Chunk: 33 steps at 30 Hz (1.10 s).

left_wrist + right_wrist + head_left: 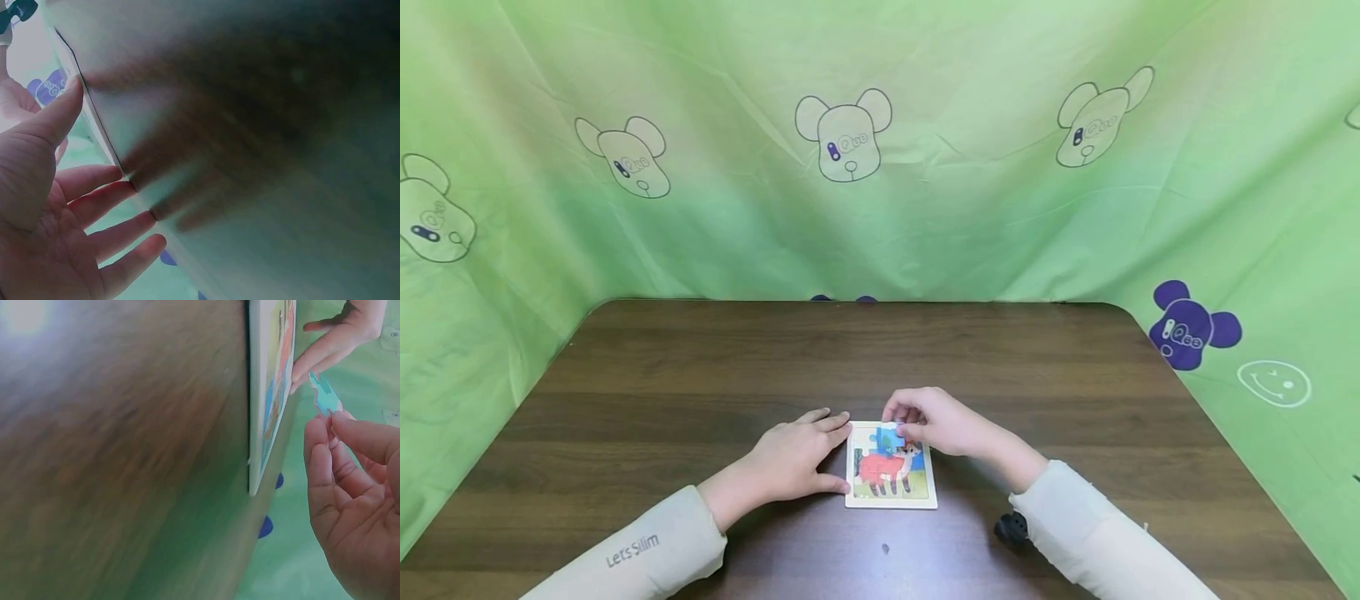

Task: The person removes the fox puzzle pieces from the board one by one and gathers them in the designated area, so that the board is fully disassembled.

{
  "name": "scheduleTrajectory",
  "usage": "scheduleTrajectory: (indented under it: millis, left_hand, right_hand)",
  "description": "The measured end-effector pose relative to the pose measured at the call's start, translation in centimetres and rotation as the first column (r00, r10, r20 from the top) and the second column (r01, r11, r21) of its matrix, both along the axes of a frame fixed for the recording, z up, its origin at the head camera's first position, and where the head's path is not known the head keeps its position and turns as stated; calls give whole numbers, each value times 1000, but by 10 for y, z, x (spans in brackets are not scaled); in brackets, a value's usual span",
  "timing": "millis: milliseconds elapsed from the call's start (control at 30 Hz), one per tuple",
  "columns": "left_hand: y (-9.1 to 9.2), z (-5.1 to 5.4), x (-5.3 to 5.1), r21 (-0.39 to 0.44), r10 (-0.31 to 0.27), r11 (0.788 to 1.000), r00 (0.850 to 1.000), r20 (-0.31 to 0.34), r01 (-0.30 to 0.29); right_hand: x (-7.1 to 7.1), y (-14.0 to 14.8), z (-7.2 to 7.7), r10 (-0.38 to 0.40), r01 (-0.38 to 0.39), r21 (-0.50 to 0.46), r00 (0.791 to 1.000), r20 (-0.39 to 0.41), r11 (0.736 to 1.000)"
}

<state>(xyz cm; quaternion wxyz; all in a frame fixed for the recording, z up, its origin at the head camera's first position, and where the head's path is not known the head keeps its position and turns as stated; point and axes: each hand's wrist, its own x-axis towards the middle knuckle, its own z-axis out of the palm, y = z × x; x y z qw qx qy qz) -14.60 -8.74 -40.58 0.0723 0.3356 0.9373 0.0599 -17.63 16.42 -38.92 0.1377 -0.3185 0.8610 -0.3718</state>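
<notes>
A square puzzle board (891, 502) with a pale frame lies on the table, its picture showing a red-bodied animal on grass under blue sky. Between thumb and fingers my right hand (942, 423) pinches a blue puzzle piece (889, 438) above the board's upper part. In the right wrist view the piece (325, 397) is seen nearly edge-on, apart from the board (254, 425). My left hand (790, 458) lies spread at the board's left side, thumb and fingertips touching its edge. Several pieces sit inside the frame; a pale patch shows at its upper left.
The brown wooden table (737, 358) reaches back to a green curtain (962, 225) printed with cartoon heads. A small black object (1012, 530) is by the right sleeve (1075, 517). A dark spot (885, 548) marks the table in front of the board.
</notes>
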Motion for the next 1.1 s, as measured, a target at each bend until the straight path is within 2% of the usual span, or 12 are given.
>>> scheduleTrajectory:
  millis: [667, 1100]
  left_hand:
    - [-1, 1, -1, -37, -1, 999, 1000, -12, 0]
    - [2, 3, 1, -24, -12, 1000, 1000, -24, 12]
  right_hand:
    - [0, 47, -1, -87, 87, 2, 996, -25, 996]
    - [-12, 71, -11, -113, 113, 55, 994, 9, 992]
